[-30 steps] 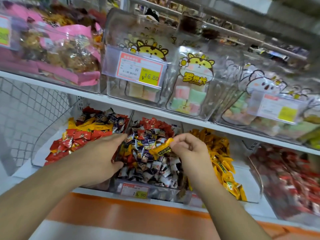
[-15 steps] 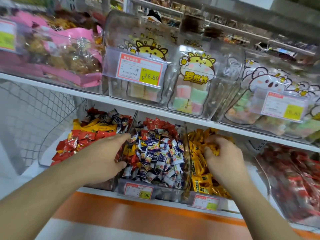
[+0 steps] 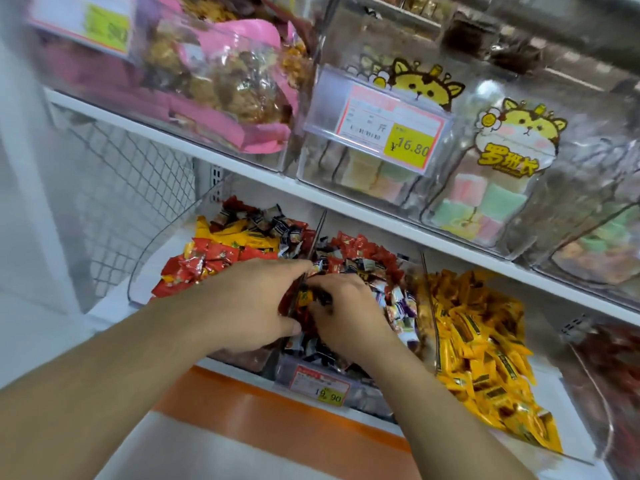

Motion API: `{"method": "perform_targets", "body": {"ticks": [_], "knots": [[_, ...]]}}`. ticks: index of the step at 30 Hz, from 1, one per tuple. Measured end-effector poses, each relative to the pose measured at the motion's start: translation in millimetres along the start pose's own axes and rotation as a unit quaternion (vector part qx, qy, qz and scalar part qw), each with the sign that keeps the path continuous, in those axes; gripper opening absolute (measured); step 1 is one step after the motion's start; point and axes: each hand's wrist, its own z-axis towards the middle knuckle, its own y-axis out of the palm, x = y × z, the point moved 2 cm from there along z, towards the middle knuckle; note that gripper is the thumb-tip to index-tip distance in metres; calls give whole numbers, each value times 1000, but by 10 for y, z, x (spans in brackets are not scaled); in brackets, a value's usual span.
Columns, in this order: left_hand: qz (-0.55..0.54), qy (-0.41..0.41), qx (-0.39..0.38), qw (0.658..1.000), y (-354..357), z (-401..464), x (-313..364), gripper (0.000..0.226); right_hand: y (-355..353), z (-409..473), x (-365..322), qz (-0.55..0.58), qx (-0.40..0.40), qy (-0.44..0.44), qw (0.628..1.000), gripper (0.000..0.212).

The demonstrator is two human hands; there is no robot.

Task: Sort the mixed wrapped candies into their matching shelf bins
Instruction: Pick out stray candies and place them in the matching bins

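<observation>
Shop shelving fills the head view: an upper shelf (image 3: 242,174) carries clear boxes of pastel sweets and a pink-edged bag, and a lower shelf carries a row of open clear bins.

Bin contents:
- Left bin (image 3: 162,244): mostly red candies (image 3: 201,261), with yellow and dark-wrapped pieces mixed in at the back.
- Middle bin (image 3: 311,372): dark blue and white candies (image 3: 398,306) with red pieces along the rear; a price tag (image 3: 320,386) is fixed to its front.
- Right bin (image 3: 571,448): yellow candies (image 3: 485,341) only, judged already sorted.

Clear dividers separate the bins so that each wrapper colour keeps to one compartment; the strays in the left and middle bins are the work remaining.

Hands:
- Left hand (image 3: 249,306) lies palm down over the divider between the left and middle bins, fingers fairly straight and resting on the candies. It appears to steady or shield the pile.
- Right hand (image 3: 349,313) is in the middle bin, just beside the left hand, with fingers curled down into the candies. A small yellow and dark wrapper (image 3: 306,296) shows at its fingertips; whether it is actually pinched cannot be told.

Both hands are close together, nearly touching.
</observation>
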Motion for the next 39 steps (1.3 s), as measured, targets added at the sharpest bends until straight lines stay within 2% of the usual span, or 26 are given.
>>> {"method": "perform_targets", "body": {"ticks": [5, 13, 17, 21, 28, 31, 35, 39], "knots": [[-7, 7, -5, 1000, -16, 11, -37, 95, 89, 146, 38, -58, 2, 36, 998, 52], [-15, 8, 3, 1000, -14, -13, -39, 87, 105, 208, 29, -82, 69, 35, 994, 30], [-13, 4, 2, 1000, -7, -14, -34, 89, 84, 152, 61, -36, 126, 33, 991, 15], [0, -7, -5, 1000, -7, -1, -10, 92, -34, 15, 90, 59, 144, 53, 986, 15], [18, -24, -16, 999, -18, -26, 80, 93, -599, -656, 151, 205, 163, 125, 957, 16], [31, -26, -13, 999, -17, -30, 111, 92, -872, -951, 360, 190, 214, 157, 945, 15], [43, -30, -4, 999, 21, -11, 153, 95, -1182, -1355, 777, 180, 308, 232, 905, 16], [80, 1, 21, 997, 147, 24, 251, 101, -1245, -1547, 987, 100, 285, 302, 904, 13]]}}
